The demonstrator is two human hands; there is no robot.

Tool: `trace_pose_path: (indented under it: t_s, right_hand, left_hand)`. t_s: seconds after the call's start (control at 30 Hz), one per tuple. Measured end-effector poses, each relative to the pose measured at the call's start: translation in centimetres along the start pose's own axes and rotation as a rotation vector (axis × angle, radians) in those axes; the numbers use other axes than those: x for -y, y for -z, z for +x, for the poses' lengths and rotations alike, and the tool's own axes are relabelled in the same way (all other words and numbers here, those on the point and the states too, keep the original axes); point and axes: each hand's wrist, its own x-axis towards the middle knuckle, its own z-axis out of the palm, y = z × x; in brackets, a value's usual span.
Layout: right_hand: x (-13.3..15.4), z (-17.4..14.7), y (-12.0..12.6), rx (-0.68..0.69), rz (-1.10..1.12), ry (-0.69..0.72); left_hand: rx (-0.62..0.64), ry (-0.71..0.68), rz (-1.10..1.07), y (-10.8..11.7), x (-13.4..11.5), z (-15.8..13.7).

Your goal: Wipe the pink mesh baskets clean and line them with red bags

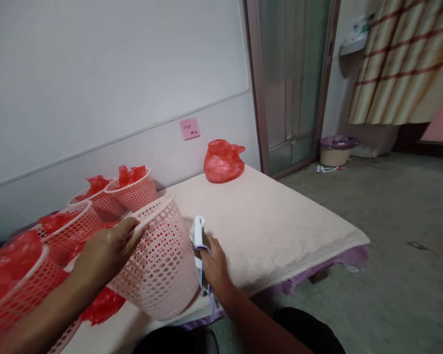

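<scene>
My left hand (112,246) is closed on the rim of a pink perforated plastic basket (166,255), which leans over on its side above the cream-covered surface (280,221). Through its holes show red patches of what lies behind. At the basket's right, close to its base, my right hand (214,260) grips a folded white cloth (198,233) with purple edging and thin purple strings. Whether the cloth touches the basket I cannot tell. A red plastic bag (107,302) shows below my left forearm.
Several pink baskets (135,194) with red bags crowd the left. A full red plastic bag (224,162) sits at the back by the wall, right of a pink note (189,129). A lined bin (334,155) stands on the floor near the sliding door (293,88).
</scene>
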Motion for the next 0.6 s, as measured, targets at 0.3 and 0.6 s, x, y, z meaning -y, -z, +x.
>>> trace_pose_path:
  t_s: [0.3,0.6]
  right_hand:
    - [6.9,-1.4,2.2,0.052,-0.193,0.795]
    - [2.6,5.1,4.2,-0.054,0.232,-0.094]
  left_hand:
    - [-0.108,-0.324,-0.082,-1.5,-0.1,-3.0]
    - [-0.222,-0.410,-0.398,-1.5,1.1,-5.4]
